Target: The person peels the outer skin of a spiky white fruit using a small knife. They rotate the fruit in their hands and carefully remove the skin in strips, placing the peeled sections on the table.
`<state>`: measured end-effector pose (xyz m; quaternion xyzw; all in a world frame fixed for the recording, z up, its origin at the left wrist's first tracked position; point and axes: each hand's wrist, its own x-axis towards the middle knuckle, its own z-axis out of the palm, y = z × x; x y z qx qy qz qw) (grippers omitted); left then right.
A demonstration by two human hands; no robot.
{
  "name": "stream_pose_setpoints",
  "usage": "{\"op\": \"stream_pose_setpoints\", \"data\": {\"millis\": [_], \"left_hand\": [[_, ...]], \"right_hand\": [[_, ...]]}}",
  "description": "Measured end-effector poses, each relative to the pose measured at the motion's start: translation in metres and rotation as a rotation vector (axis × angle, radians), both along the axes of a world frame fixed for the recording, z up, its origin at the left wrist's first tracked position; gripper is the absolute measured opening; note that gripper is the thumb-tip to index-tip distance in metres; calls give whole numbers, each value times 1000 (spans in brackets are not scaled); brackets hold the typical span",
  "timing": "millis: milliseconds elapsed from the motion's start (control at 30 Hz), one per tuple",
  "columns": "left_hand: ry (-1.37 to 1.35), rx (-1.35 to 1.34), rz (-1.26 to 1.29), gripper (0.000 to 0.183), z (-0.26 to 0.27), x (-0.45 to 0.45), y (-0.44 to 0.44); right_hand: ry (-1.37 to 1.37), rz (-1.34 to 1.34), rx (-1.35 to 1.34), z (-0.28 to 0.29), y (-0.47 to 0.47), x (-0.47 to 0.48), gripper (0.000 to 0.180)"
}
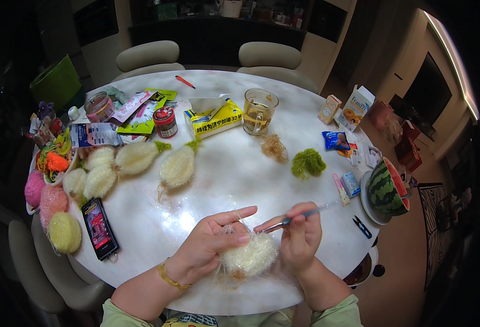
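Observation:
Near the table's front edge, my left hand (219, 239) pinches a fuzzy cream-white crocheted piece (256, 255) and a strand of its yarn, which passes over the raised index finger. A tuft of brown yarn (238, 276) shows at the piece's lower end. My right hand (303, 233) grips a crochet hook (305, 213) with a grey-blue handle; its metal tip is at the top of the white piece. Farther off lie a green yarn bundle (308, 163) and a brown yarn bundle (274, 148). Finished-looking white pieces with green tops (177, 166) lie to the left.
A phone (99, 229), yarn balls (64, 233) and a basket of coloured yarn (73, 163) are at left. Behind stand a tissue pack (215, 118), a red-lidded jar (165, 122) and a glass mug (260, 112). Thread snips (362, 227) and a cut watermelon (387, 190) are at right.

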<state>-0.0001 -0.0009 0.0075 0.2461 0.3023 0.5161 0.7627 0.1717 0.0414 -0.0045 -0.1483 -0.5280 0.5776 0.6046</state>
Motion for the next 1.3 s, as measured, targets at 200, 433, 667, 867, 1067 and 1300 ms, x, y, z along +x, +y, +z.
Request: {"op": "stream_pose_setpoints", "data": {"millis": [200, 433, 667, 867, 1067, 1300], "left_hand": [[134, 51, 133, 63, 0, 14, -5], [20, -23, -18, 68, -1, 6, -4], [-45, 63, -65, 65, -1, 0, -1], [207, 196, 151, 65, 4, 15, -9], [-19, 105, -102, 63, 3, 1, -4], [87, 124, -99, 65, 1, 0, -1]], "right_hand": [[-534, -208, 556, -5, 12, 4, 15], [-516, -249, 836, 5, 16, 5, 10], [109, 137, -244, 4, 6, 2, 19], [-597, -346, 764, 5, 4, 3, 11], [-308, -173, 611, -4, 16, 4, 11], [15, 191, -348, 1, 8, 4, 23]]}}
